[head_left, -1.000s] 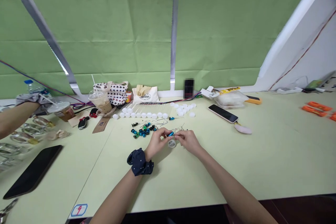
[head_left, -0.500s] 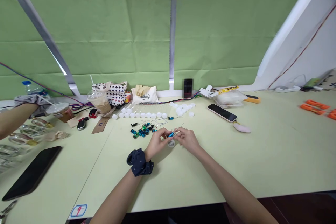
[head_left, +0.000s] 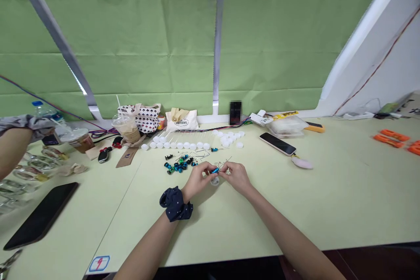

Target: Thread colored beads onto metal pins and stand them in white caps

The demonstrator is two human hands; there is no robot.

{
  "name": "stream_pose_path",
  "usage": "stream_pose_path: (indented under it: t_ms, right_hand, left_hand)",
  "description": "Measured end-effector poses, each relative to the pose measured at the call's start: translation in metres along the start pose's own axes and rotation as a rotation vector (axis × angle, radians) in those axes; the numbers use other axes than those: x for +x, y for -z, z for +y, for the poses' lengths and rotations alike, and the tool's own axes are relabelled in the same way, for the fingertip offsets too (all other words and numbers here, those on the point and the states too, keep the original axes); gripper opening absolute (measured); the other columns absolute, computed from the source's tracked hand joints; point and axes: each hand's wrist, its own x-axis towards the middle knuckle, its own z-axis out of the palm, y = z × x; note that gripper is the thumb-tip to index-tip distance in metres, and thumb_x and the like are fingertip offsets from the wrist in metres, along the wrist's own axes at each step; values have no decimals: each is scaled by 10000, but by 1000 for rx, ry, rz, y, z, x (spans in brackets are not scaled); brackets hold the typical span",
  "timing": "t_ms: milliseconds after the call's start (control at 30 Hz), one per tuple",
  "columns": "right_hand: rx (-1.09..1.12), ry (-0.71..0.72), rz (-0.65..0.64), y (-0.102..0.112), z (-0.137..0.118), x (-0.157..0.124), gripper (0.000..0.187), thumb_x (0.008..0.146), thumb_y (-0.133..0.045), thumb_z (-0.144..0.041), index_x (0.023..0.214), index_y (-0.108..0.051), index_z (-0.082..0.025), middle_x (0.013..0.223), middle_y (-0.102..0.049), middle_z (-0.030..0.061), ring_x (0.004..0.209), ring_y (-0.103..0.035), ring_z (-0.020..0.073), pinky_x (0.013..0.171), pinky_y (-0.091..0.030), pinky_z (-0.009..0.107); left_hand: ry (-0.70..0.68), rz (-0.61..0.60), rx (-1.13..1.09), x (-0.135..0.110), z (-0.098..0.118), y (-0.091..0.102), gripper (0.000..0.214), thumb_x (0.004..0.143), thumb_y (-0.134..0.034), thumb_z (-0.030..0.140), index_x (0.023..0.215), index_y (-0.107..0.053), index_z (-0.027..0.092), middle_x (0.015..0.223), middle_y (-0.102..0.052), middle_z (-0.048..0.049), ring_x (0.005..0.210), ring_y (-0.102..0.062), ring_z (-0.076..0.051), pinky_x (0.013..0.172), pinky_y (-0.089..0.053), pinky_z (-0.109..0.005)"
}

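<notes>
My left hand (head_left: 197, 179), with a dark blue scrunchie (head_left: 175, 204) on its wrist, and my right hand (head_left: 236, 176) meet over the pale green table (head_left: 229, 223). Both pinch a small blue capacitor (head_left: 214, 169) with thin wire legs between their fingertips. A white bottle cap (head_left: 214, 180) lies on the table just under the hands. Beyond the left hand lies a pile of blue, green and black capacitors (head_left: 179, 165). Farther back stand a row of white caps (head_left: 179, 145) and a cluster of white caps (head_left: 229, 137).
A phone (head_left: 278, 143) lies to the right, a black phone (head_left: 41, 214) at the near left. Iced drinks (head_left: 126, 127), bags and car keys (head_left: 104, 155) crowd the back left. Another person's arm (head_left: 11, 146) reaches in at the far left. Orange tools (head_left: 392, 136) lie far right.
The hands have stayed together on the blue capacitor, with only small finger movements. The view has shifted slightly.
</notes>
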Motion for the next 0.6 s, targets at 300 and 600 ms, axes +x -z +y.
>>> stream_pose_path:
  t_ms: [300,600]
  right_hand:
    - [22,194,45,-7,2,-1,130,804,-571,-273,836,-663,-187,698,-599,20,626,-536,134,587,-384,234]
    - [-217,250,-78,-11,5,-3,120,827,-567,-217,785,-679,-208,702,-581,23,691,-541,148,616,-382,238]
  left_hand:
    - [85,4,-136,2,-7,0,267,756,-630,377,877,-635,140,823,-668,-74,754,-604,-175,704,-461,-298]
    - [140,108,-158,6,-30,7,266,746,-634,354,902,-622,138,839,-653,-78,762,-600,-168,710,-468,-295]
